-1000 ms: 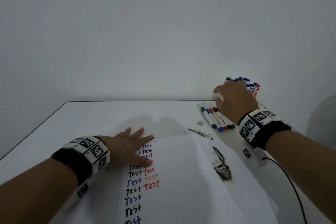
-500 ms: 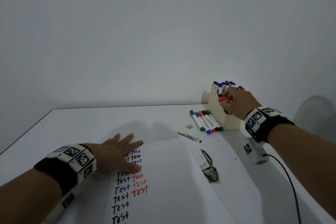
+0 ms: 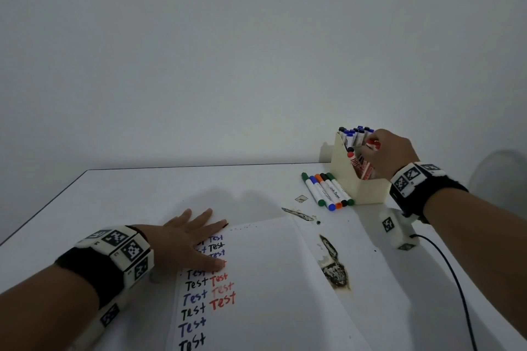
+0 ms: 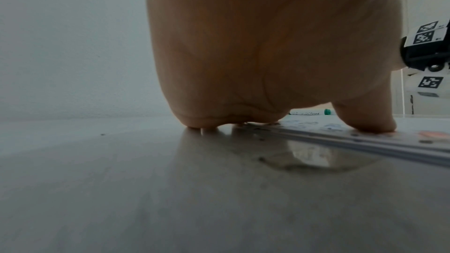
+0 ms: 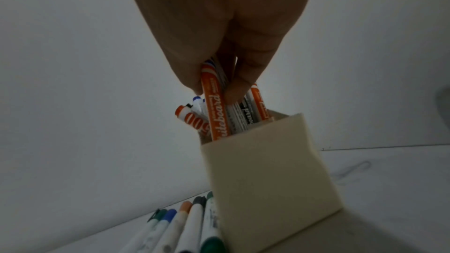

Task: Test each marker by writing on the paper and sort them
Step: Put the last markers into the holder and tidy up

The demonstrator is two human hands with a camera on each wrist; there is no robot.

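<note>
My right hand reaches into the cream marker box at the back right and pinches a red whiteboard marker that stands in it. Blue, black and red markers fill the box. The white paper, with "Test" written in black, blue and red rows, lies in front of me. My left hand lies flat on its upper left corner, fingers spread, holding nothing.
Several thin markers lie side by side on the table left of the box. Dark burn-like marks stain the sheet under the paper. A black cable runs along the right. The wall rises just behind the table edge.
My right hand has risen from the row of loose markers to the box and taken hold of a red marker in it. The left hand stays flat on the paper.
</note>
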